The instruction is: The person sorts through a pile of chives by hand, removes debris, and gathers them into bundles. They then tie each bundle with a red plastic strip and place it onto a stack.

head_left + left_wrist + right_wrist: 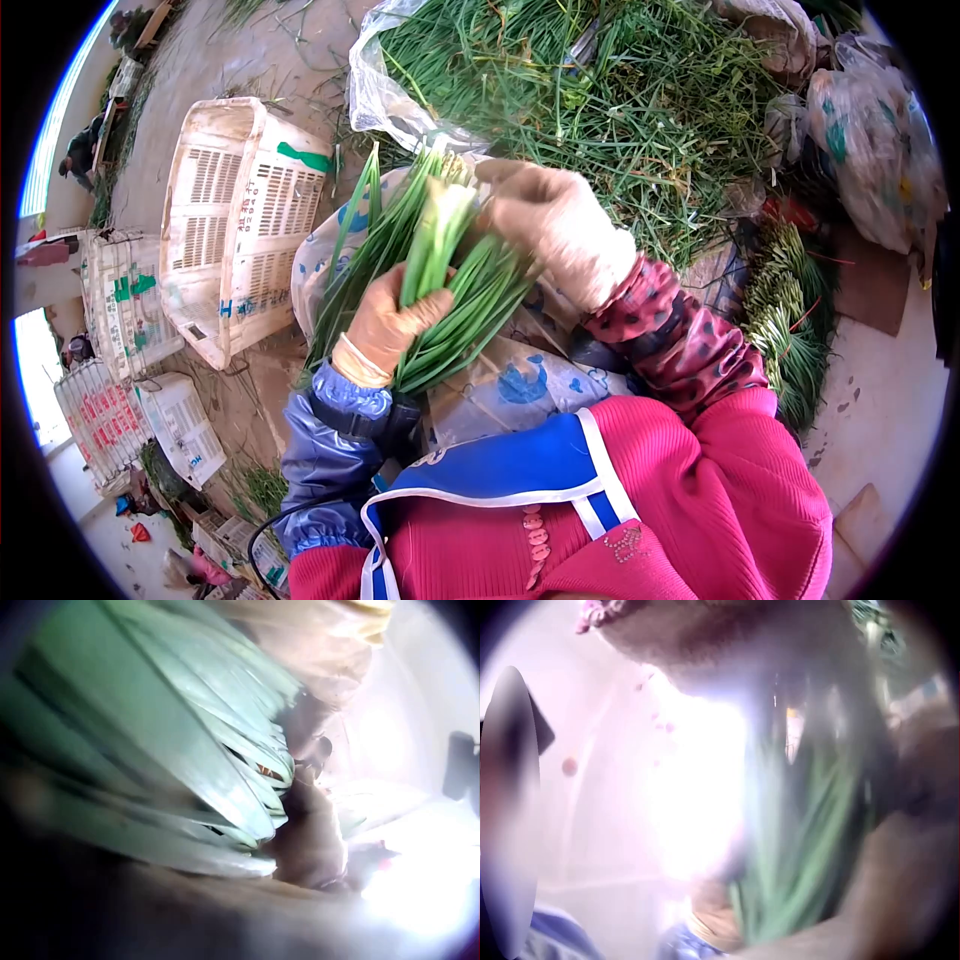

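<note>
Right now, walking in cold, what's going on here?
A person is handling long green stalks with gloved hands. The left hand holds a bunch in its grip, pale ends pointing away from the body. The right hand is close beside those ends, but it's too blurred to tell whether it pinches any. A loose heap of stalks lies ahead, a white crate is to the left, and more bundled stalks lie to the right.

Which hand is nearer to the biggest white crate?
Left. In the head view, the left hand, gripping green stalks, is to the right of the white crate; the right hand is farther right.
</note>
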{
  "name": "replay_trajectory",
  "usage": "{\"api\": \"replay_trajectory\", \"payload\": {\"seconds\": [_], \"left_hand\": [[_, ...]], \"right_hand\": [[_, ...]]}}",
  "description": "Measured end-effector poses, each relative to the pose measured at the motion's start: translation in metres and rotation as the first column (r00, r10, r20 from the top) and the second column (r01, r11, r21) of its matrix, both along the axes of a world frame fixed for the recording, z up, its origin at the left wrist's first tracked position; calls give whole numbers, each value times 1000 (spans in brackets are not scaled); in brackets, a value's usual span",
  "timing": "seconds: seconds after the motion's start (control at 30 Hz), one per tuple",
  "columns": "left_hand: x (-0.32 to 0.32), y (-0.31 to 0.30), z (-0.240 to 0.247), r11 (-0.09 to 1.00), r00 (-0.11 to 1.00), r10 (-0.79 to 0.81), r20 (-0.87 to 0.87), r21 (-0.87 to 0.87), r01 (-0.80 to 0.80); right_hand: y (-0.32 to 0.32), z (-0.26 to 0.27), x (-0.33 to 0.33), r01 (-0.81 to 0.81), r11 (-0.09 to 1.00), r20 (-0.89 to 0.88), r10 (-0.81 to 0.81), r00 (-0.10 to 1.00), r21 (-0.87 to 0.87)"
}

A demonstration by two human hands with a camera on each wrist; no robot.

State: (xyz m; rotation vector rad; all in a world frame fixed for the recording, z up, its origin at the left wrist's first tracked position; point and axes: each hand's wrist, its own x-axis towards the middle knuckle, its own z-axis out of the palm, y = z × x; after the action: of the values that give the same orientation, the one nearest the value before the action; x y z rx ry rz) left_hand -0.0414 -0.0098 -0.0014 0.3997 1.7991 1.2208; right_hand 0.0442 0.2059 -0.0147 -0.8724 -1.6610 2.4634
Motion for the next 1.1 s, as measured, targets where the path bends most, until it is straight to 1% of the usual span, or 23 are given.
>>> {"api": "replay_trajectory", "payload": {"seconds": [0.07,0.13,0.2,0.23,0.27,0.33,0.37,0.4,0.43,0.47,0.5,0.57,0.6,0.67,0.73,0.8,0.83,0.87,0.93,0.97,1.03,1.07,1.1], "left_hand": [[8,1,-4,1000,1000,-7,-28,20,8],[8,0,-13,996,996,89,23,-7,-89],[6,2,-8,993,986,119,116,10,-121],[5,1,-6,990,977,138,162,16,-142],[6,-1,-7,986,974,160,163,10,-164],[6,-2,-12,980,967,195,164,1,-198],[7,-1,-11,976,963,211,169,13,-216],[8,1,-9,974,962,222,160,9,-227],[8,3,-9,972,961,231,152,8,-235],[9,5,-9,970,960,241,145,4,-244],[9,7,-9,971,961,236,142,0,-239],[9,9,-9,973,964,229,133,-15,-229],[9,9,-8,979,972,206,112,-27,-204],[9,11,-5,987,986,154,65,-43,-152],[10,8,-8,996,996,75,-38,-47,-76],[8,9,-8,996,995,59,-79,-59,-64],[7,10,-5,993,994,88,-67,-70,-93],[7,11,-2,989,991,121,-52,-85,-125],[7,11,-5,974,975,224,3,-24,-224],[7,12,-3,974,974,227,22,-7,-227],[8,12,-4,971,969,238,64,21,-240],[9,11,-6,968,965,247,84,29,-250],[9,11,-7,965,962,253,102,36,-258]], "right_hand": [[14,6,-3,40,979,66,-27,997,-201],[23,-17,-6,172,952,-92,-200,975,-253],[41,-26,-8,309,855,-207,-420,884,-416],[53,-24,-10,440,712,-147,-599,787,-547],[75,-31,-9,473,687,-200,-660,724,-551],[118,-41,-1,687,654,-195,-754,627,-316],[139,-51,9,709,705,-204,-697,687,-18],[143,-40,8,646,659,-64,-679,731,384],[139,-25,11,437,549,23,-641,767,713],[129,-15,16,143,363,127,-626,769,921],[118,-16,20,279,404,-14,-547,837,871],[82,9,24,164,783,140,-304,942,600],[66,18,28,-63,771,134,-29,991,634],[33,53,24,-427,531,292,322,900,732],[7,35,17,-434,328,277,430,859,839],[-6,31,13,-442,212,283,519,807,872],[-2,39,20,-566,460,138,680,720,684],[7,51,28,-688,605,-64,767,638,401],[30,59,32,-892,437,-264,880,396,119],[44,46,32,-763,582,-451,782,430,282],[64,31,39,-461,856,-424,517,743,234],[71,30,43,-264,956,-137,281,950,130],[79,18,38,-233,926,15,239,971,298]]}}
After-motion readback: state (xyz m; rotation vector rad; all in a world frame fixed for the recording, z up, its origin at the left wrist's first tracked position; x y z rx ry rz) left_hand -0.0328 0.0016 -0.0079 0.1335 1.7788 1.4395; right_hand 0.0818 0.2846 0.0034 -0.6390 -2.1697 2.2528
